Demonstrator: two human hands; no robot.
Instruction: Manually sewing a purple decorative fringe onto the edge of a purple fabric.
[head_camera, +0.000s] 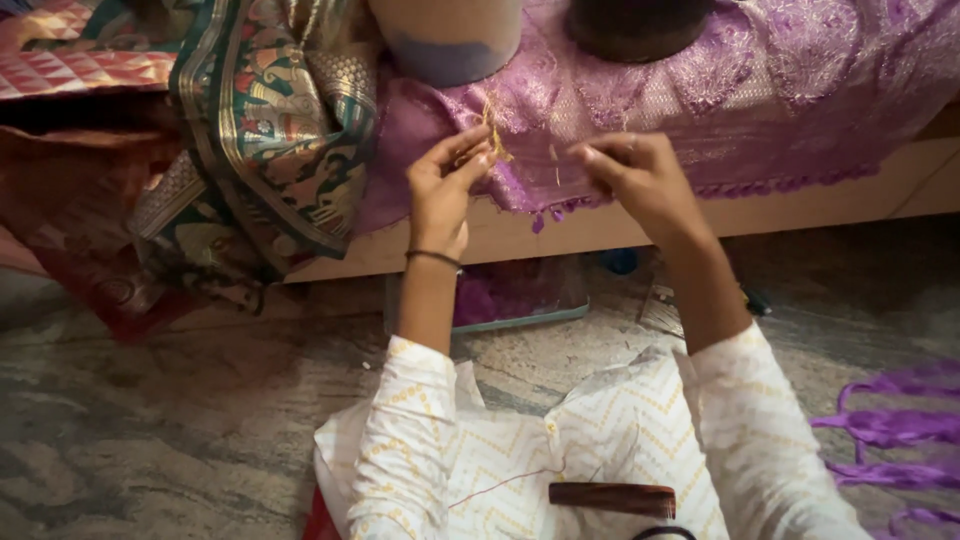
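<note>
Nearest, a brown comb (612, 498) lies on my lap. Beyond it, my left hand (447, 190) pinches a tuft of golden threads (492, 128) at the purple fabric's (700, 100) fringed edge, draped over a wooden ledge (800, 205). My right hand (640, 180), fingers curled narrow, touches the same edge.

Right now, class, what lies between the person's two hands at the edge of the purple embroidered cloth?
In the head view, only purple embroidered cloth with loose golden threads lies between left hand and right hand.
</note>
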